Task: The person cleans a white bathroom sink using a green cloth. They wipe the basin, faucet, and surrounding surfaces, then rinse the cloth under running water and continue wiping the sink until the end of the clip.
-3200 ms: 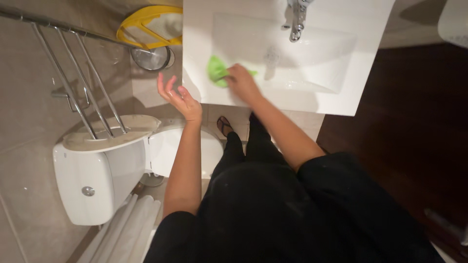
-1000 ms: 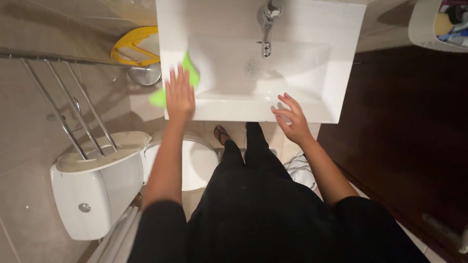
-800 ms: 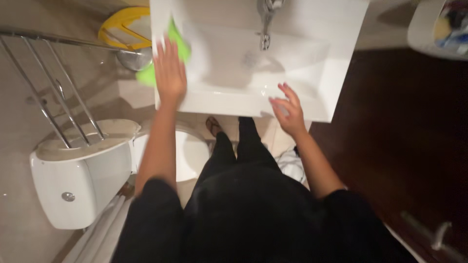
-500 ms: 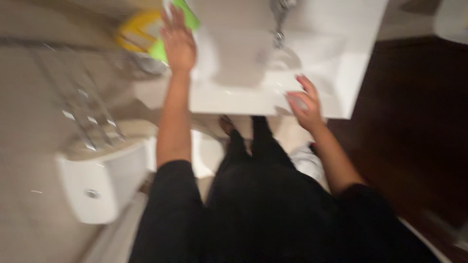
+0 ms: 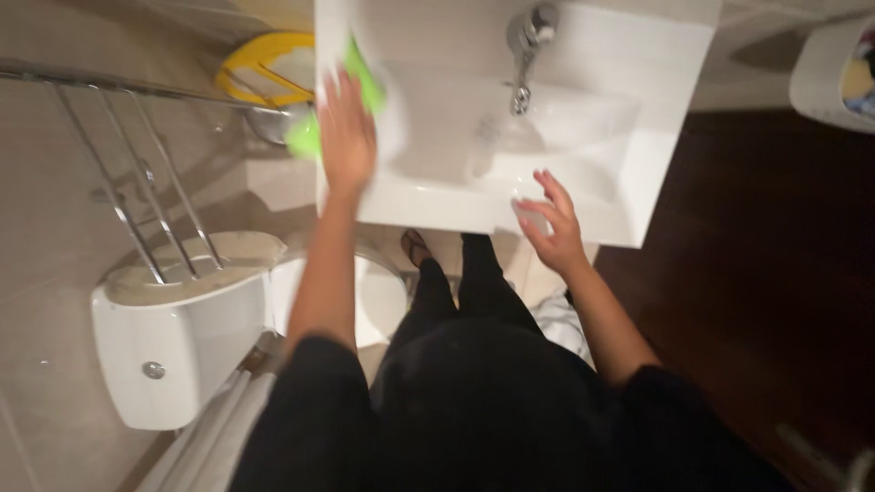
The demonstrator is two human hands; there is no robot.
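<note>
Cloth (image 5: 365, 77) lengthwise along sink (image 5: 656, 137) rim

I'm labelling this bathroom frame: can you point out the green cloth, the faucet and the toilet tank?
green cloth (image 5: 303, 138), head view, lobe hanging off the sink's left edge.
faucet (image 5: 524, 41), head view, chrome body.
toilet tank (image 5: 182, 342), head view, front face.

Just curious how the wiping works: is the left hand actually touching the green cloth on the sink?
Touching. The head view shows the left hand pressed flat on the green cloth at the sink edge, cloth poking out either side.
</note>
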